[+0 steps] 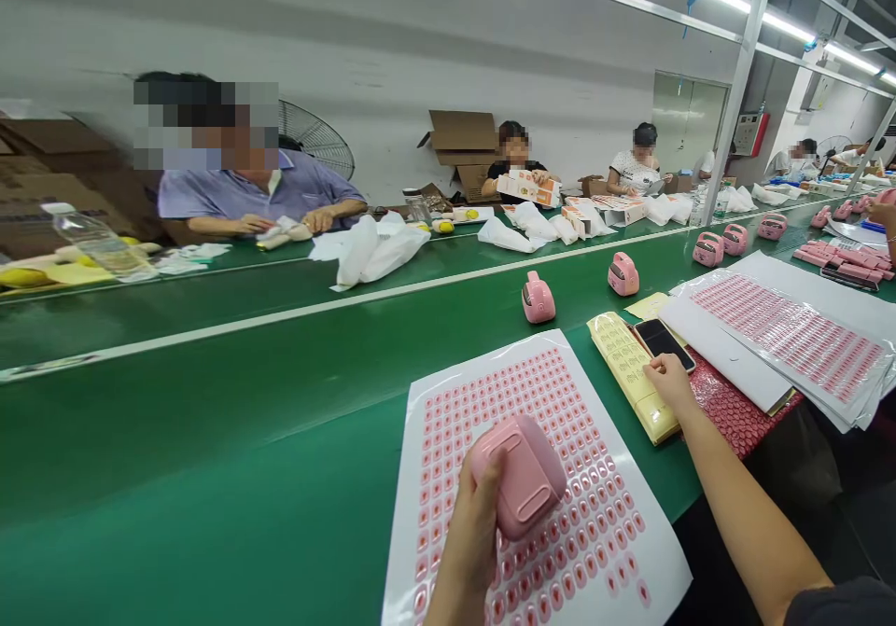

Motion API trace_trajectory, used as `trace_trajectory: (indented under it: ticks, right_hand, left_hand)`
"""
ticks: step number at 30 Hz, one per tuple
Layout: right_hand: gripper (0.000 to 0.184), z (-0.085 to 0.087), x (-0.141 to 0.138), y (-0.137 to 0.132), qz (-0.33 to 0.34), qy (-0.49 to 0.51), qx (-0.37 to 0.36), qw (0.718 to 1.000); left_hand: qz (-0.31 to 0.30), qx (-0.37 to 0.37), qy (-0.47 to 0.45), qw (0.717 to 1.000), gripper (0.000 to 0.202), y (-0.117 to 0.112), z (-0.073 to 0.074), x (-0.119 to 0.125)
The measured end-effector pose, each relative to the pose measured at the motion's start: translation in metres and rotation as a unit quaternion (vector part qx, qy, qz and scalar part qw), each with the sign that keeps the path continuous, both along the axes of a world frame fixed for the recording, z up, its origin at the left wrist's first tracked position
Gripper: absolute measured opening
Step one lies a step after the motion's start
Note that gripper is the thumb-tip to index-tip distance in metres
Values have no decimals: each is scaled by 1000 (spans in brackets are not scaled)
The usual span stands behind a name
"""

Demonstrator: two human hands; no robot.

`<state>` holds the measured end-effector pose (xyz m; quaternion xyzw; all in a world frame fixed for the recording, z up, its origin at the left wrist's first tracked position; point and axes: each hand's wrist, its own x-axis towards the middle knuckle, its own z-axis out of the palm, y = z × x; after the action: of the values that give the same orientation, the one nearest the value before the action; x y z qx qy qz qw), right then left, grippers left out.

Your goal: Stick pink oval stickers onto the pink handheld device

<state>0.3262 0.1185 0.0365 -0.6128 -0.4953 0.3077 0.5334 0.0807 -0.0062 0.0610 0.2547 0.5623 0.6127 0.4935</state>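
My left hand (477,519) is wrapped round a rounded pink plastic device (528,486), whose underside with two raised bars faces me. It is held over a white sheet (602,523) covered in rows of small pink stickers with red marks. To the right, my right hand (670,385) is closed, thumb and finger pinched at the edge of a stack of yellow label sheets (626,379). Whatever lies between those fingertips is too small to make out. A dark-screened phone (664,341) rests just beyond that hand.
Several pink devices (538,298) stand along the green bench (280,411). Red bubble wrap (735,407) and more sticker sheets (791,332) lie at right. Co-workers (259,187) sit across, near white bags (382,248) and a plastic bottle (98,239). A metal post (742,85) rises at right.
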Motion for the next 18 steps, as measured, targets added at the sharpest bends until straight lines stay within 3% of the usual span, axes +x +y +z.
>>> trace_trajectory:
  ticks: [6,13,18]
  right_hand:
    - [26,14,-7,-20,59,138,5,989]
    - [29,36,-86,-87,209,266,-13,941]
    - [29,39,-117,-105,249,320,-69,912]
  left_hand:
    - [31,11,27,999,72,3,1,5]
    - [7,20,16,1000,65,0,4,5]
    - [32,39,18,999,70,3,-4,9]
